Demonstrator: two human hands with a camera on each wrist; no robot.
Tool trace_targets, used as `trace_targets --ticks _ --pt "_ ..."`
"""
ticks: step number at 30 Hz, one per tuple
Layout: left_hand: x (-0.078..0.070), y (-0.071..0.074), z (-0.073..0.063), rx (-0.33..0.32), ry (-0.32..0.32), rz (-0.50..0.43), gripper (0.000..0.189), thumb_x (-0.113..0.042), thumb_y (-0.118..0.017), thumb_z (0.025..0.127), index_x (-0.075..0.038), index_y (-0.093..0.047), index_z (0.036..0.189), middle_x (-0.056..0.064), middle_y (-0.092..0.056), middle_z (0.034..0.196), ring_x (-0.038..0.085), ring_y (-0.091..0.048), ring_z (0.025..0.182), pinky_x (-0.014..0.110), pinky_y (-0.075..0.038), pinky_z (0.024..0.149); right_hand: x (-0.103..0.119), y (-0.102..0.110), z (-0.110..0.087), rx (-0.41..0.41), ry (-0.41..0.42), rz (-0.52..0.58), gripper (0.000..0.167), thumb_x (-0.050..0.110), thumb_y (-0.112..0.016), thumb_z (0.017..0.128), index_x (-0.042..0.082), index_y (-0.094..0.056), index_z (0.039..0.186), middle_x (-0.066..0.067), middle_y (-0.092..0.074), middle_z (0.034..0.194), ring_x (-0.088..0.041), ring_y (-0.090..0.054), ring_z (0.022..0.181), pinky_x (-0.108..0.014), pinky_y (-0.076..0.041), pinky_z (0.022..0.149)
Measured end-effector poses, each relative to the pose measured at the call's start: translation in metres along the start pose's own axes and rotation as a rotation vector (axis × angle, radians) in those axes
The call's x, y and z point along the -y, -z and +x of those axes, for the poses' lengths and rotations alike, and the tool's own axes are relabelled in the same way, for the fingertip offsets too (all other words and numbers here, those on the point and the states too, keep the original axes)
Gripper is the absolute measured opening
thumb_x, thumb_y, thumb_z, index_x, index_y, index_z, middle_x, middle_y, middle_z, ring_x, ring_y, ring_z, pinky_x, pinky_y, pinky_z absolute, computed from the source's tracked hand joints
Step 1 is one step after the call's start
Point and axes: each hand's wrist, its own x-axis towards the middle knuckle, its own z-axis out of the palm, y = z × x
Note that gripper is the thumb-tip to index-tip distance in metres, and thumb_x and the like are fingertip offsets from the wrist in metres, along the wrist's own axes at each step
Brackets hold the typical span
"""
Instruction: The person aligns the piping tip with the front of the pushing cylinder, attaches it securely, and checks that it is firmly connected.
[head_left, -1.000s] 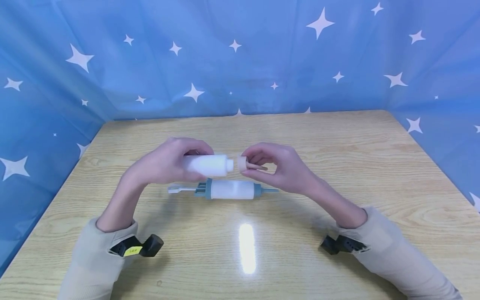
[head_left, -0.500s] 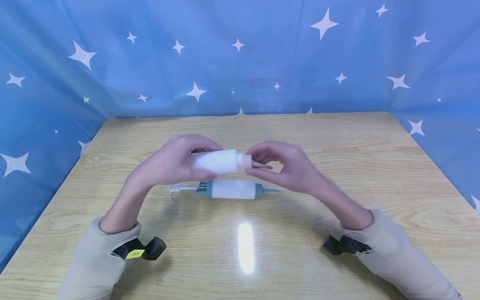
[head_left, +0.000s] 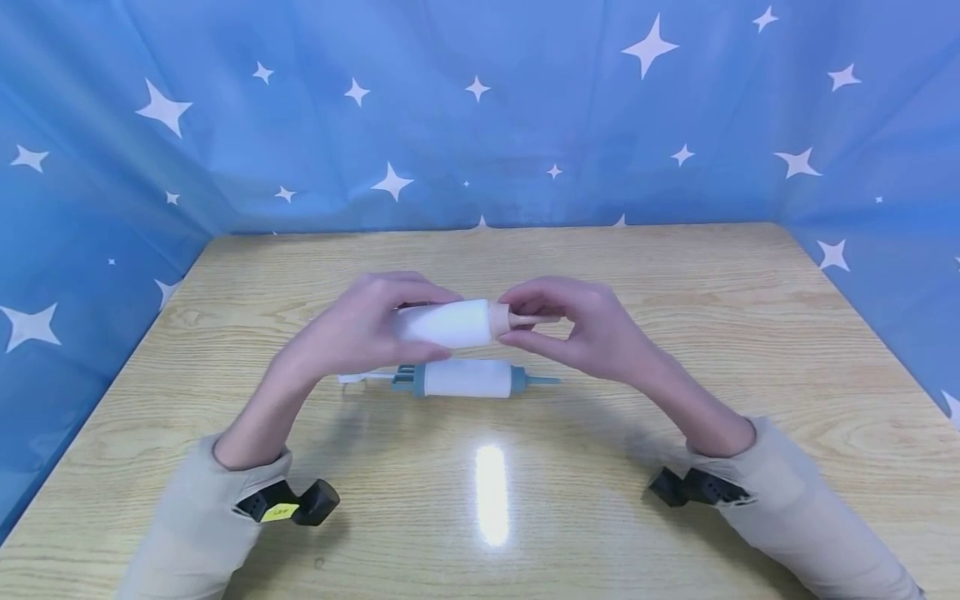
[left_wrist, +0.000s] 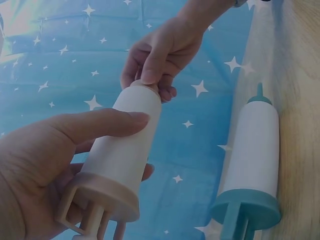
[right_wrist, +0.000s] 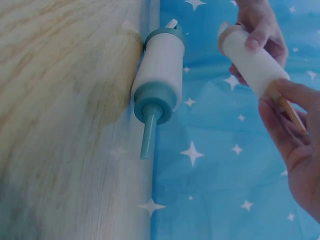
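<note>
My left hand (head_left: 367,321) grips the white barrel of a large plastic syringe (head_left: 450,323), held level above the table. Its beige handle end (left_wrist: 107,192) shows below that hand in the left wrist view. A beige nozzle cap (head_left: 500,320) with a thin spout (head_left: 534,319) sits against the barrel's right end. My right hand (head_left: 588,325) pinches this cap between thumb and fingers, which partly cover it. Just in front of the hands, a second syringe (head_left: 467,379) with teal ends lies on the table, its teal spout (right_wrist: 148,132) pointing right.
The wood-grain table (head_left: 637,517) reaches back to a blue curtain (head_left: 480,108) with white stars, which also hangs along both sides. Black wrist cameras (head_left: 292,502) are strapped over the sleeves. A bright light reflection lies on the front of the table.
A gap separated the barrel and nozzle cap at first. They came together, and the cap now sits closer, covering the barrel's neck. Both hands shifted slightly right. The teal syringe stayed put.
</note>
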Motion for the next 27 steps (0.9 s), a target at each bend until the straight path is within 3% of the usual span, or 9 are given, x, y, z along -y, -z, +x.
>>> trace_targets --ticks 9,22,27 --pt "-0.001 -0.006 0.003 -0.032 -0.009 0.026 0.046 -0.017 -0.088 0.079 -0.008 -0.074 0.122 0.008 -0.071 0.111 0.021 -0.066 0.093 0.039 -0.054 0.076 -0.001 0.004 -0.001 -0.026 -0.011 -0.027 0.037 -0.003 -0.085 0.076 -0.003 -0.072 0.110 -0.009 -0.074 0.104 -0.017 -0.073 0.089 -0.024 -0.057 0.078" --pt "0.001 -0.011 0.003 -0.075 -0.031 0.034 0.050 -0.016 -0.088 0.079 -0.007 -0.072 0.126 0.012 -0.071 0.113 0.025 -0.068 0.097 0.040 -0.058 0.078 -0.001 0.004 0.000 -0.030 -0.110 0.100 0.031 -0.009 -0.079 0.082 -0.004 -0.072 0.112 -0.011 -0.074 0.108 -0.020 -0.073 0.096 -0.029 -0.058 0.079" --pt "0.000 -0.013 0.004 -0.080 -0.026 0.039 0.049 -0.017 -0.087 0.080 -0.008 -0.072 0.125 0.012 -0.071 0.114 0.025 -0.067 0.098 0.040 -0.058 0.078 -0.002 0.002 0.000 -0.020 -0.107 0.097 0.036 -0.009 -0.079 0.081 -0.003 -0.071 0.115 -0.010 -0.073 0.110 -0.020 -0.073 0.097 -0.029 -0.058 0.080"
